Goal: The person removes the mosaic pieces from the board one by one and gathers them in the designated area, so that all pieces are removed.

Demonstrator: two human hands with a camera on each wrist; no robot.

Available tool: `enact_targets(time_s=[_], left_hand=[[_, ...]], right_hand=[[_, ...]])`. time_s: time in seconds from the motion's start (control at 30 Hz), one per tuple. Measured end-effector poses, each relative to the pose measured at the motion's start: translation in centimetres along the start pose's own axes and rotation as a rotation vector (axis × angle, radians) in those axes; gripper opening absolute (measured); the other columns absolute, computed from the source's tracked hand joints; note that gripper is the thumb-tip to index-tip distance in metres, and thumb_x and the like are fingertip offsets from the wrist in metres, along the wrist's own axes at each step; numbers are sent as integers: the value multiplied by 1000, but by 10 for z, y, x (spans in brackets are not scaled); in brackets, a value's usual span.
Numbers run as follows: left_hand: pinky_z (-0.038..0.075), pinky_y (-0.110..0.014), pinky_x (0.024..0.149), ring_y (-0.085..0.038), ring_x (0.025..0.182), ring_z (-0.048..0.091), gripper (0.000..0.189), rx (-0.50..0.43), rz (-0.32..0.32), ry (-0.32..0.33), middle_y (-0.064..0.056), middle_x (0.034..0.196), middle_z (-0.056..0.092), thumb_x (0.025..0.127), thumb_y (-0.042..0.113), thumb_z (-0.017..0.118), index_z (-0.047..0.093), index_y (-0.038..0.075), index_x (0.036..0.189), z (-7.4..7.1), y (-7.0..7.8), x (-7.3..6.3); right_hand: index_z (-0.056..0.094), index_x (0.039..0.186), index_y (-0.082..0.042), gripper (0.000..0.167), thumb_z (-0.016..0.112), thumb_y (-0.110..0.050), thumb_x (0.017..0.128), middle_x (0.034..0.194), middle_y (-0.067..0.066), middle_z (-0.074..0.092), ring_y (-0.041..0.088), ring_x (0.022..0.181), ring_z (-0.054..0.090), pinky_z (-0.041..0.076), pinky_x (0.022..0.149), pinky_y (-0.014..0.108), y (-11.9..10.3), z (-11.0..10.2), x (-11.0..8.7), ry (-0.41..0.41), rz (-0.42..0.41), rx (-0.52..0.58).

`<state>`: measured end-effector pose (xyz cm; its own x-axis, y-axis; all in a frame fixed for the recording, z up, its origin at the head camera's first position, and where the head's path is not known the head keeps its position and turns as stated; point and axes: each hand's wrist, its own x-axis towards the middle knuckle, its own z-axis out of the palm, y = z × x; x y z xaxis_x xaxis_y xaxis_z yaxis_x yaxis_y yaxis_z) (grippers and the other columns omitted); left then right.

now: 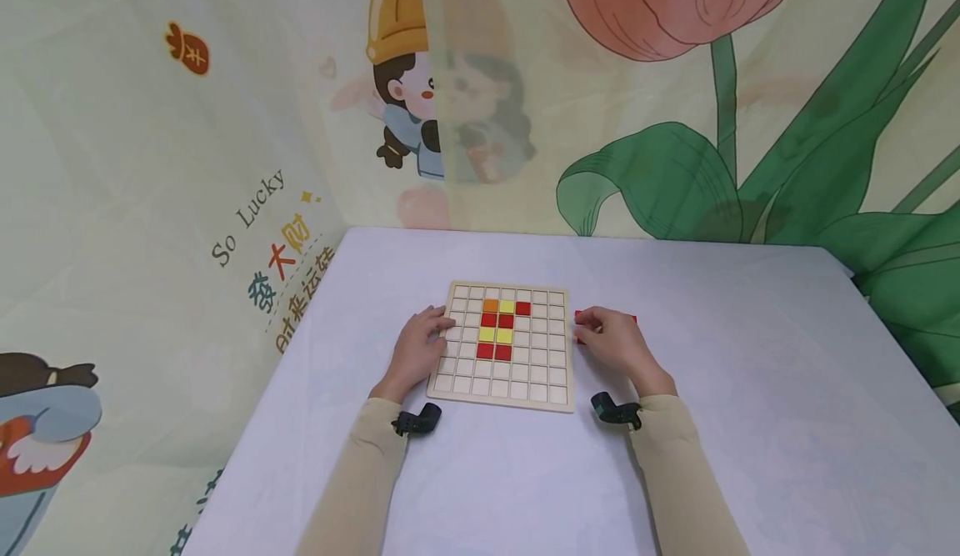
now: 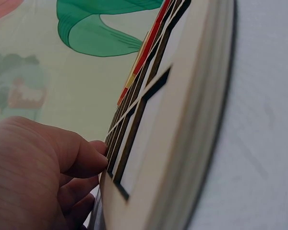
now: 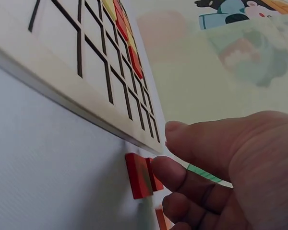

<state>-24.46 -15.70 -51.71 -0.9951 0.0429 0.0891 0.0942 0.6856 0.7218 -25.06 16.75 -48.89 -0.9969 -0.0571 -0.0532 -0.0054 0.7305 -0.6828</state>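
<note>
A square wooden grid board (image 1: 525,389) lies on the table, with several red, yellow and orange square tiles (image 1: 496,334) in its upper middle cells. At its left edge rests my left hand (image 1: 417,346), the thumb and fingertips touching the rim. My right hand (image 1: 617,339) hovers just beyond the right edge, over red pieces partly hidden beneath it. In the right wrist view, a red tile (image 3: 137,176) lies near the index fingertip. The thumb (image 3: 192,139) stands apart from the index finger, with nothing visible between them. Whether the index finger touches the tile, I cannot tell.
A white cloth covers the table (image 1: 750,423). Part of an orange piece (image 3: 162,218) shows below the red tile in the right wrist view. Printed curtains (image 1: 480,197) hang behind the table and on the left. A black wrist camera (image 1: 418,419) sits on each sleeve.
</note>
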Motion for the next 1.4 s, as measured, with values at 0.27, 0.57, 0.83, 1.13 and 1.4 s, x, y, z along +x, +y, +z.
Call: enact_targets(time_s=[0.27, 0.57, 0.83, 1.13, 1.4], left_hand=[[16, -38, 124, -25, 144, 31, 34, -5, 17, 10, -7, 147, 49, 90, 1, 53, 69, 7, 120, 0, -1, -1], [15, -37, 124, -24, 145, 29, 32, -3, 2, 4, -6, 148, 48, 92, 4, 54, 68, 8, 120, 0, -1, 0], [15, -37, 124, -24, 145, 29, 31, -6, 0, -2, -6, 148, 47, 92, 4, 55, 68, 7, 120, 0, -1, 0], [15, -37, 124, -24, 145, 30, 31, -11, 8, 2, -6, 148, 48, 92, 3, 55, 68, 7, 120, 0, -1, 1], [13, -34, 124, -21, 145, 28, 32, -1, -2, -8, -4, 149, 46, 93, 5, 54, 68, 9, 121, 0, -3, 2]], right_hand=[[69, 110, -12, 18, 63, -18, 94, 92, 3, 65, 21, 82, 54, 49, 59, 26, -18, 18, -3, 27, -70, 44], [71, 106, -15, 15, 65, -19, 93, 86, -3, 63, 18, 77, 53, 48, 60, 26, -37, 42, -8, -8, -168, 21], [73, 101, -18, 13, 72, -18, 88, 86, -9, 63, 14, 78, 55, 52, 67, 26, -51, 63, -14, -48, -260, -4], [72, 106, -15, 21, 74, -18, 86, 81, -8, 57, 12, 75, 52, 49, 65, 24, -57, 80, -18, -49, -314, -77], [72, 107, -14, 22, 74, -18, 86, 81, -7, 56, 12, 75, 51, 47, 63, 23, -58, 84, -18, -32, -305, -113]])
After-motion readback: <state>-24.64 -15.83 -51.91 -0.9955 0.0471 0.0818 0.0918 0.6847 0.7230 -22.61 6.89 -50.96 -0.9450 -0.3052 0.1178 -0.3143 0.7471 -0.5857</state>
